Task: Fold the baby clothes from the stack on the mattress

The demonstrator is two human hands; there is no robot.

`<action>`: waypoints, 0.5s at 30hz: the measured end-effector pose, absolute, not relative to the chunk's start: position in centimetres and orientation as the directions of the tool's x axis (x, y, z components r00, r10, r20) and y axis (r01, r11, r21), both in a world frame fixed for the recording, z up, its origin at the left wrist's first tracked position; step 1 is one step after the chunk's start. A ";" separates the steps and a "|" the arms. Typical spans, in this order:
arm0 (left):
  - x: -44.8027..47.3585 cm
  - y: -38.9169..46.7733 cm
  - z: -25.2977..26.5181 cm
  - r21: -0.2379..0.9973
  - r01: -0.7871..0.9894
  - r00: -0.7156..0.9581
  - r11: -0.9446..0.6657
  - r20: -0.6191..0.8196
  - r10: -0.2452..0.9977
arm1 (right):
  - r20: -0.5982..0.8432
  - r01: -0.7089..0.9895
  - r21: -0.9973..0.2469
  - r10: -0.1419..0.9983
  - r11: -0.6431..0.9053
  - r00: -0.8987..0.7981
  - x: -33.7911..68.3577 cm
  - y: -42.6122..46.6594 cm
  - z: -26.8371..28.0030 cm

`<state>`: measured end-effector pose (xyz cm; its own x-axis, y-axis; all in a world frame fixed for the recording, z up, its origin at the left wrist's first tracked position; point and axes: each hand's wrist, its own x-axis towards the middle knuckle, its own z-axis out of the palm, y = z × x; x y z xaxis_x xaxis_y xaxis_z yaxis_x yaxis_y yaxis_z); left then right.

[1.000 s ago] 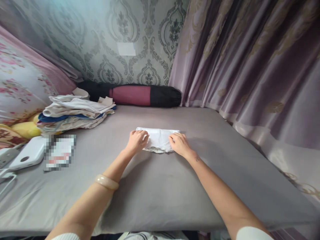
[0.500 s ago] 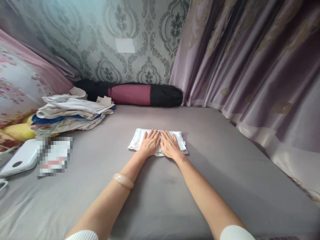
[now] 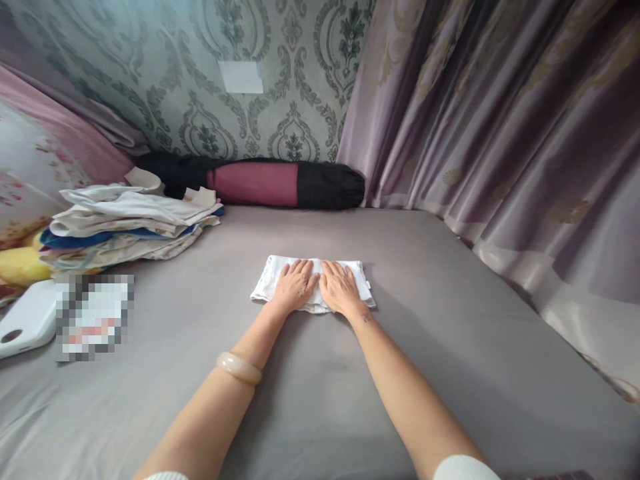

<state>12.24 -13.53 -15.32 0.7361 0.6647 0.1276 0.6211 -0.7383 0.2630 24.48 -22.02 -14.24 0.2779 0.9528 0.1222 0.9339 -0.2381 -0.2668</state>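
Note:
A white folded cloth (image 3: 264,287), perhaps a garment, lies flat on the grey bed sheet (image 3: 320,393). Its lower edge looks slightly wavy, and a small tag sticks out at the right side. My left hand (image 3: 296,285) rests palm down on its left half with the fingers stretched out. On the right half lies my right hand (image 3: 339,287), also flat with fingers extended. A narrow strip of cloth shows between the two hands. The palms hide part of the cloth.
At the left is a stack of folded clothes (image 3: 125,220). In front of it lie a white device with a round dark spot (image 3: 30,317) and a blurred-out packet (image 3: 95,317). A black and maroon roll (image 3: 255,183) sits against the wall; curtains (image 3: 450,120) hang at the right.
My left hand has slid slightly left across the cloth, widening the gap between the hands. My right hand has barely moved. The view has shifted a little.

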 end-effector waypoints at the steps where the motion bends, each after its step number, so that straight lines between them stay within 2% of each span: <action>1: 12.2 -13.5 -15.4 0.253 0.630 0.727 -0.734 0.140 0.672 | 0.120 0.930 -0.260 0.947 -0.259 0.298 24.5 -22.0 -14.3; 10: 11.3 -13.1 -15.9 0.158 0.731 0.646 -0.664 0.155 0.747 | 0.080 0.875 -0.171 0.879 -0.452 0.470 24.8 -22.0 -14.7; 15: 10.7 -12.7 -16.0 0.131 0.778 0.594 -0.615 0.167 0.787 | 0.046 0.846 -0.176 0.855 -0.503 0.517 25.2 -22.4 -14.6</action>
<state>10.67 -12.74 -15.96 0.5939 0.7871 0.1669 0.7778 -0.6147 0.1310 25.24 -22.40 -14.60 0.5171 0.8547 0.0460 0.8463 -0.5026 -0.1764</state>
